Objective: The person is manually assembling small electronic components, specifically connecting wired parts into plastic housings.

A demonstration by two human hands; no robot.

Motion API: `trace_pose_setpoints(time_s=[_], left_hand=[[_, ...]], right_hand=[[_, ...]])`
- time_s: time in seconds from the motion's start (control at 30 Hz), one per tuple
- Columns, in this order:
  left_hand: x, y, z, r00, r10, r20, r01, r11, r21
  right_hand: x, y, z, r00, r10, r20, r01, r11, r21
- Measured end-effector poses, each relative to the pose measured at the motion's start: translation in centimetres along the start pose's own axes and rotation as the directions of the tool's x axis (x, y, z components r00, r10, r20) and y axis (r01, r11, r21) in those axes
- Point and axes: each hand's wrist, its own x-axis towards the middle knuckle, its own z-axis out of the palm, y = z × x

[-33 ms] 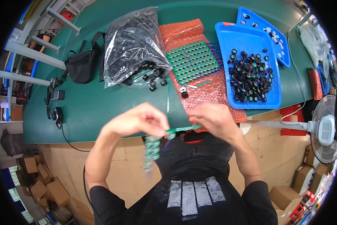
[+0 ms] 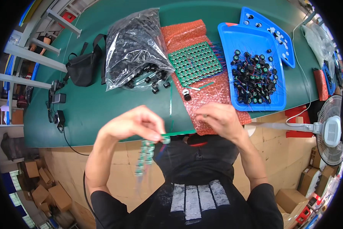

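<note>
My left hand [image 2: 141,124] is closed in a pinch above the table's front edge. It holds small green circuit boards [image 2: 144,156] joined in strips, which hang below the fingers with thin wires trailing, blurred by motion. My right hand [image 2: 219,118] is raised over the bubble wrap [image 2: 217,97], fingers drawn together; a tiny piece shows at the fingertips, too small to name. A panel of many round green boards [image 2: 196,63] with red and blue wires lies on the wrap. Near it are a narrow green strip [image 2: 206,85] and a small black round part [image 2: 187,97].
A clear bag of black parts [image 2: 135,45] stands on the green table [image 2: 83,114], beside a black pouch [image 2: 81,70]. The blue tray [image 2: 251,36] holds wired round parts; a second blue tray [image 2: 289,59] lies behind. A fan [image 2: 330,129] is at right, with cables at left.
My left hand has moved slightly left, and the hanging boards swing left with it. The right hand has tilted, showing a tiny piece at its fingertips.
</note>
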Motion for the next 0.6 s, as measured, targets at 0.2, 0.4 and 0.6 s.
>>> trace_pose_setpoints(time_s=[0.2,0.4,0.6], left_hand=[[-2.8,-3.2,-6.1,0.789,0.103,-0.605,0.150,0.924,0.353],[-1.2,-3.5,-3.7,0.473,0.652,-0.593,0.541,0.316,0.780],[6.8,-3.7,3.8,0.587,0.698,-0.411,0.191,0.374,0.908]], right_hand=[[-2.0,1.8,-0.4,0.983,0.112,-0.142,-0.147,0.952,-0.267],[-1.2,2.5,1.1,0.994,0.055,-0.099,-0.096,0.873,-0.479],[-1.1,0.1,-0.4,0.973,0.157,-0.168,-0.217,0.865,-0.452]])
